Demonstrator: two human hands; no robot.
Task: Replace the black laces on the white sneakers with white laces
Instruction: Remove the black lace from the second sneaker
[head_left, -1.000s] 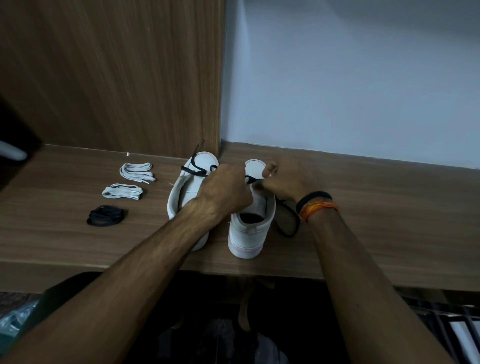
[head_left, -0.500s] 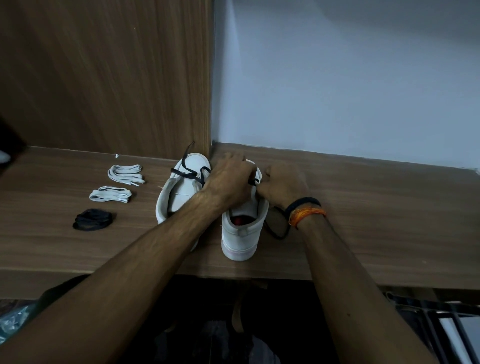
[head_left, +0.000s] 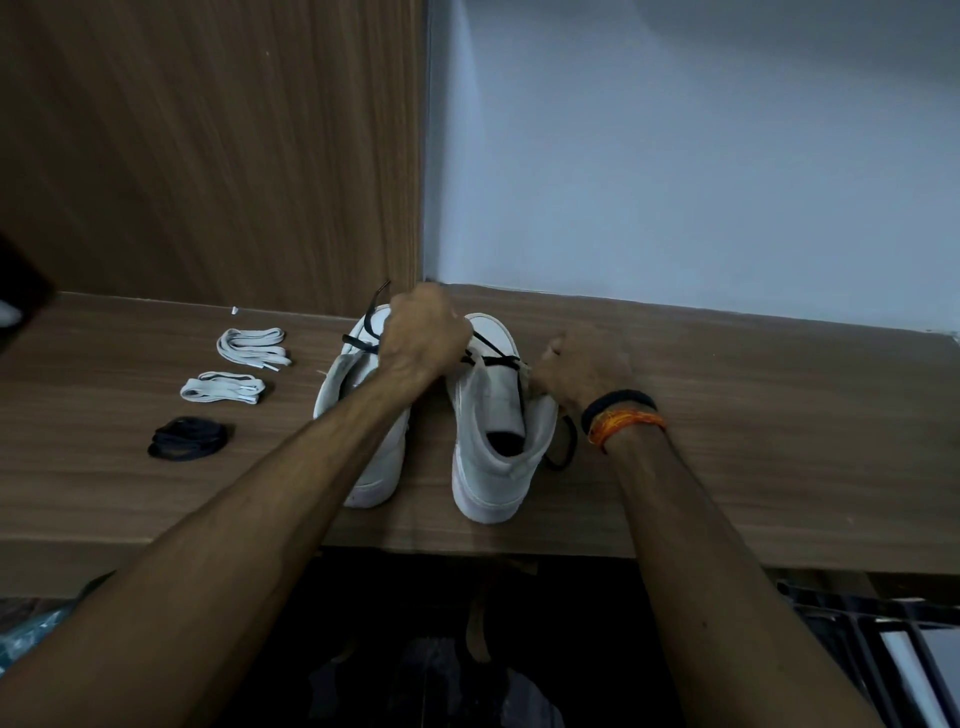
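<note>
Left hand (head_left: 423, 332): fisted, gripping black lace (head_left: 493, 353) over toe.
Right hand (head_left: 582, 369): curled beside right sneaker (head_left: 493, 415); hold unclear.

home interior | wood-laminate shelf (head_left: 727, 467) | wood panel (head_left: 208, 156) | painted wall (head_left: 675, 156)

Bare tabletop (head_left: 753, 441) lies open right of the sneakers (head_left: 488, 452). To their left, two white lace bundles (head_left: 253, 347) and a black bundle (head_left: 188, 437) crowd the surface; walls (head_left: 675, 156) close the back.
</note>
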